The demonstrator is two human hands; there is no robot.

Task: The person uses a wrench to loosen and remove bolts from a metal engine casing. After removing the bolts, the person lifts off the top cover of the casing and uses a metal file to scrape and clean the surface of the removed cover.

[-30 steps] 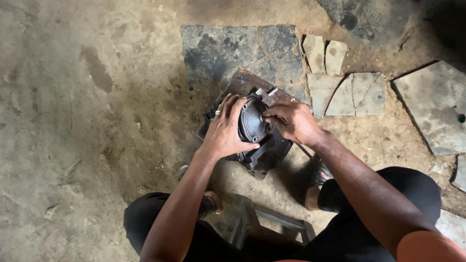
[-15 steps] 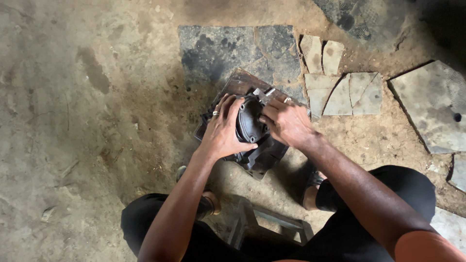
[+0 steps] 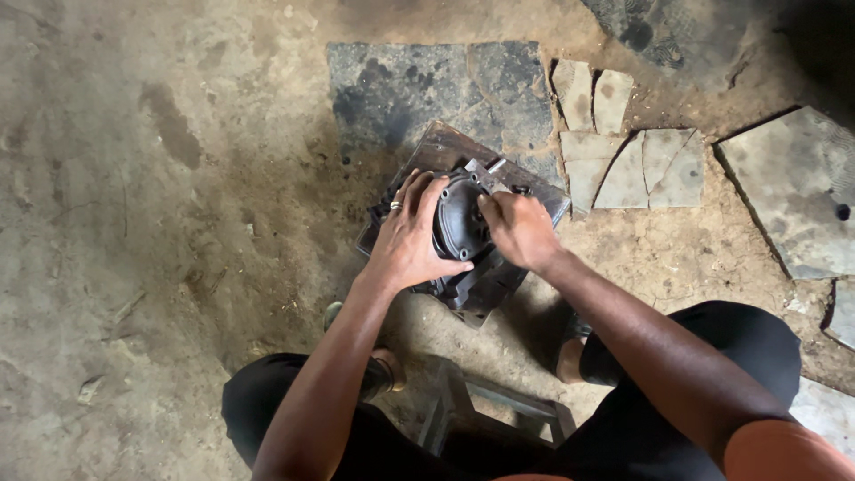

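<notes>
Both hands clasped a dark round metal part point(image 3: 459, 223): the left hand point(image 3: 411, 239) cupped its side, the right hand point(image 3: 519, 230) pinched its top edge. Beneath lay a wooden board point(image 3: 445, 147); beyond, broken stone slabs point(image 3: 623, 151); nearer, a stool point(image 3: 499, 410).

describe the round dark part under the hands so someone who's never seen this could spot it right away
Start at the large dark stone slab set in the dirt floor; just below it lies a brown wooden board. On it sits a black metal housing, its round domed cover between the left hand and right hand, the only rounded shape among flat stones.
</notes>
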